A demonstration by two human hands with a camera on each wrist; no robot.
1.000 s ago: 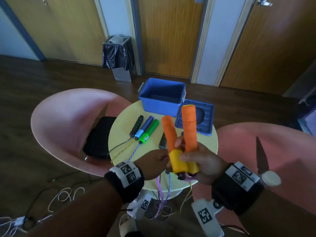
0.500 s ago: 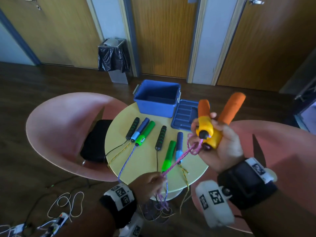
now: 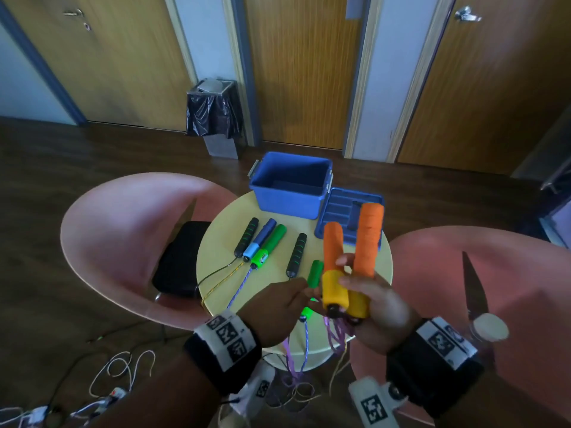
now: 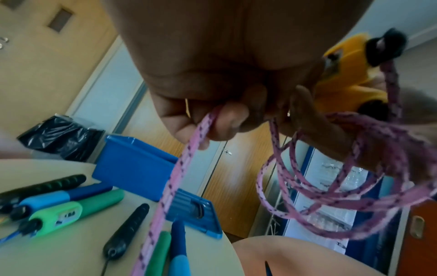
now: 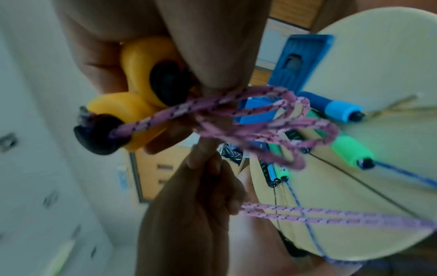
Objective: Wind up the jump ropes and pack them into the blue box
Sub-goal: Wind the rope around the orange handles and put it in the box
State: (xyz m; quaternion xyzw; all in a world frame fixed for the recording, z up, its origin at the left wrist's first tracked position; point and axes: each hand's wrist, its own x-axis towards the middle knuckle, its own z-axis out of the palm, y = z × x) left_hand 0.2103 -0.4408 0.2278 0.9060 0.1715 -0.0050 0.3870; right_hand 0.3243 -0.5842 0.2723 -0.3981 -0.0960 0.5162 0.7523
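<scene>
My right hand (image 3: 375, 304) grips both orange-and-yellow handles (image 3: 352, 257) of a jump rope, upright above the table's near edge. Several loops of its pink rope (image 4: 343, 186) hang below the handle ends (image 5: 141, 104). My left hand (image 3: 278, 307) sits just left of the handles and pinches the pink rope (image 4: 187, 155), whose free length runs down past the table. The open blue box (image 3: 290, 183) stands at the table's far side, with its lid (image 3: 349, 217) lying beside it on the right.
Black, blue and green jump rope handles (image 3: 262, 242) lie on the round yellow table (image 3: 222, 288), their ropes trailing over the near edge. Pink chairs (image 3: 123, 242) flank the table. A bin (image 3: 213, 115) stands by the doors. Cables (image 3: 123, 372) lie on the floor.
My right hand has brought the orange handles back left and upright. My left hand rose from below the table edge to meet them, adding rope to the loops.
</scene>
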